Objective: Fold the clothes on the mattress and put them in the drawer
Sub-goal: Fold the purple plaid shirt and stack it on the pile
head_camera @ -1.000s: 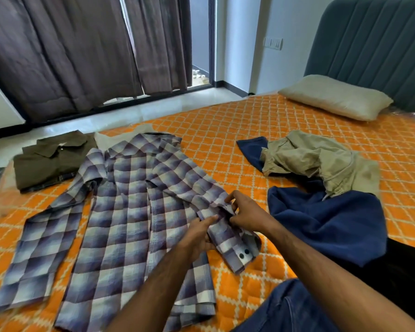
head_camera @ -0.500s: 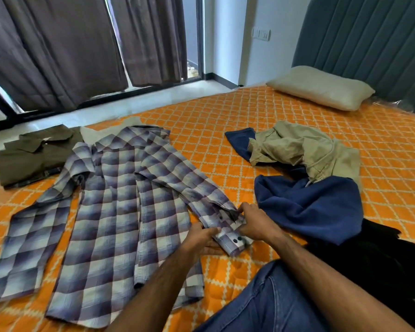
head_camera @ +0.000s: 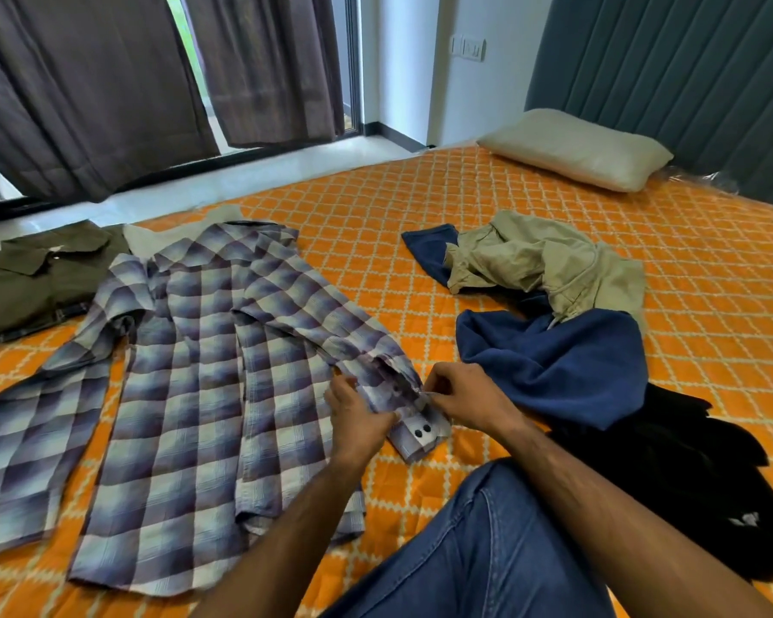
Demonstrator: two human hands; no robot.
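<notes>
Plaid shirt [head_camera: 188,394]: spread flat on the orange mattress [head_camera: 420,225]
Left hand [head_camera: 358,421]: pinching the sleeve cuff [head_camera: 413,432]
Right hand [head_camera: 469,401]: fingers curled, gripping the cuff's edge

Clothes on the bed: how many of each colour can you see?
Plaid: 1, shirt, its cuff held by left hand and right hand
Olive: 1, folded shirt
Khaki: 1
Blue: 1
Black: 1
Total: 5

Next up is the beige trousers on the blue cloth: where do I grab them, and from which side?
Probably the beige trousers by the bunched edge facing the plaid shirt, coming from above: it rises in thick folds over the blue cloth, which lets fingers pinch beige alone.
</notes>
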